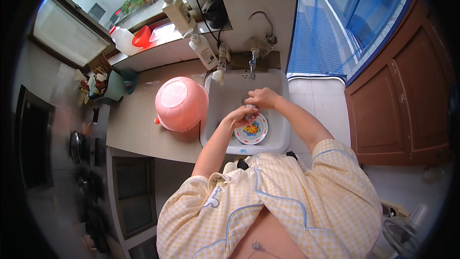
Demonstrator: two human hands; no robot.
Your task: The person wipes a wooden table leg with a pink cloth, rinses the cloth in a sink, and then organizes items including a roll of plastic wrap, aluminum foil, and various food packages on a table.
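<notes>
Over a white sink (223,93), both of my hands are together on a small, pale, partly see-through object (252,107), mostly hidden by my fingers. My left hand (238,116) holds it from below and the left. From above, my right hand (264,98) grips its upper end, fingers bent down. Beneath my hands a round white plate (257,136) with a colourful flower pattern and red marks on its rim lies in the sink. My left hand covers part of the plate.
A chrome tap (253,64) stands behind the sink. Left of it, a pink basin (187,109) lies upside down on the counter (136,115). A pump bottle (204,52) stands near the wall, and a utensil holder (112,88) at the far left. A brown door (399,100) is on the right.
</notes>
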